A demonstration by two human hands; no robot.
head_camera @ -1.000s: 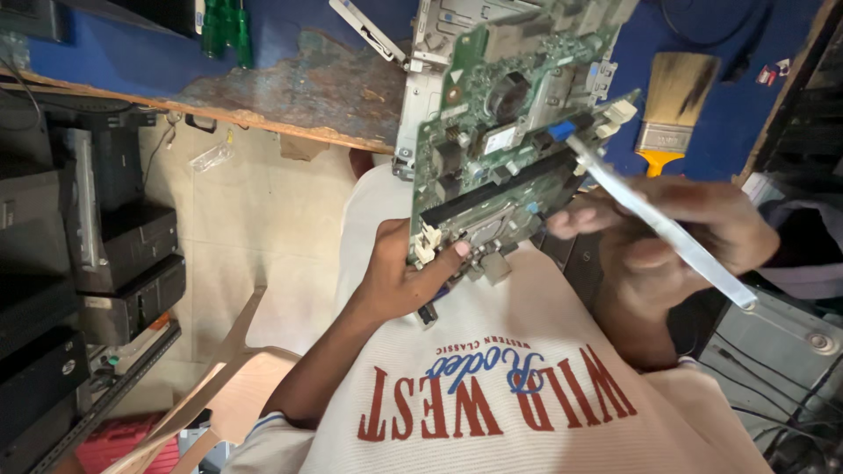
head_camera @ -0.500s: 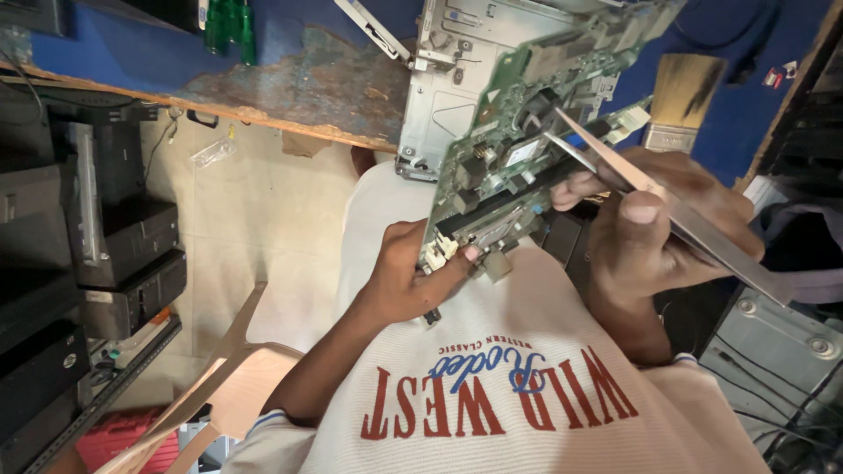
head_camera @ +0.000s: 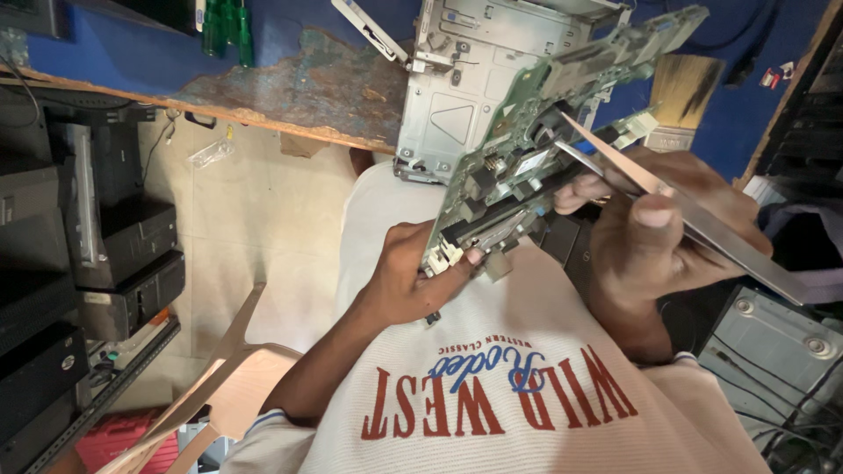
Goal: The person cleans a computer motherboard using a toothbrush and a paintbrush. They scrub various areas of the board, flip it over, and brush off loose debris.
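We see the left hand [head_camera: 404, 285] with fingers closed on the lower end of one green circuit board [head_camera: 536, 158], tilted above the lap. The right hand [head_camera: 654, 233], just right of the board, pinches one long metal strip [head_camera: 694, 215], whose tip touches the board's middle. Behind the board stand one grey metal chassis [head_camera: 465, 88] and one paintbrush [head_camera: 680, 101] on the blue counter [head_camera: 290, 44].
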